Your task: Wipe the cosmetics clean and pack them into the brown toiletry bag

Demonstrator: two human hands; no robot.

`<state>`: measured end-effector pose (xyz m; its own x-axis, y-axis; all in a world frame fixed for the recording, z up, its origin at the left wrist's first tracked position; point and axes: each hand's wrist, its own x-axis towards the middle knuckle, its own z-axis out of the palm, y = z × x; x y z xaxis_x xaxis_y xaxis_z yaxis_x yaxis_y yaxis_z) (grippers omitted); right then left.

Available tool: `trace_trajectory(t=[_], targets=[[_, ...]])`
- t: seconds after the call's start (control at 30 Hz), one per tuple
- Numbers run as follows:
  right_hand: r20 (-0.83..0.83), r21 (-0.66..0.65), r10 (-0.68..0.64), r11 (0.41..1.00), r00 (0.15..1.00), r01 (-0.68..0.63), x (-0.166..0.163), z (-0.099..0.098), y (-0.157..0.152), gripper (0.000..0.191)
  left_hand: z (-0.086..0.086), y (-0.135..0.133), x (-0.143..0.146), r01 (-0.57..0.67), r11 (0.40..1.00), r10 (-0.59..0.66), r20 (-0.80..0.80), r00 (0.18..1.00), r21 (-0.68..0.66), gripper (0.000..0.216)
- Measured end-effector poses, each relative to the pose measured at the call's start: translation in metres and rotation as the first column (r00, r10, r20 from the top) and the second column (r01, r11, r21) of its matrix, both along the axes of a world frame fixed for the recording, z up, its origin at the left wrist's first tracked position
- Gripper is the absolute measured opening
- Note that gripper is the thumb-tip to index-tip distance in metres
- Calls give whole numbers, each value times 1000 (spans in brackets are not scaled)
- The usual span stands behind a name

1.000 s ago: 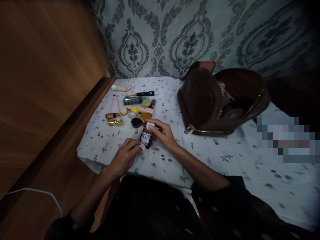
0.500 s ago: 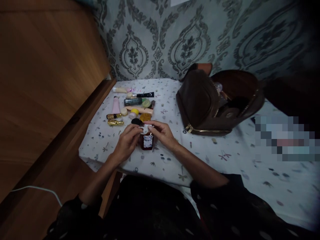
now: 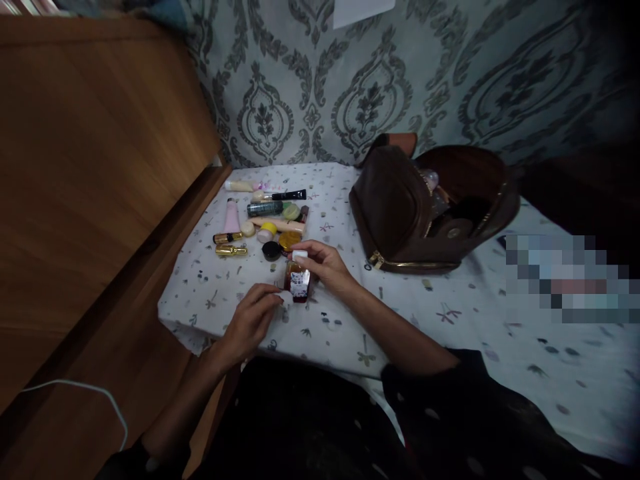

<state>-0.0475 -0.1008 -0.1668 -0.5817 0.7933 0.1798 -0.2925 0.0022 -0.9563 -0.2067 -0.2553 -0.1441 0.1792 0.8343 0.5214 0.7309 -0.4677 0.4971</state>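
Amber bottle (image 3: 299, 281) upright on patterned sheet (image 3: 450, 320), just before cosmetics cluster (image 3: 265, 217). Right hand (image 3: 325, 267) grasps its white cap. Left hand (image 3: 253, 320) pinches a white bit (image 3: 285, 297) beside the base; what it is, unclear. Risk: soft bedding, narrow base, so a hard twist could tip and spill it.

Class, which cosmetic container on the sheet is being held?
The amber bottle with the white cap, in the right hand; the other containers lie loose behind it.
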Motion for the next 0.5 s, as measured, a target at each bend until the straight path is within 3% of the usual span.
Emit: trace_trajectory(t=[0.13, 0.23, 0.5], targets=[[-77, -12, 143, 989, 987, -144, 2, 2, 1, 42, 17, 21, -1, -116, 990, 104, 141, 985, 80, 14], [-91, 18, 226, 974, 970, -225, 4, 4, 3, 42, 21, 34, 5, -105, 989, 90, 136, 987, 104, 13], [-29, -29, 129, 991, 991, -130, 8, 9, 7, 41, -7, 14, 14, -17, 996, 27, -112, 993, 87, 24]])
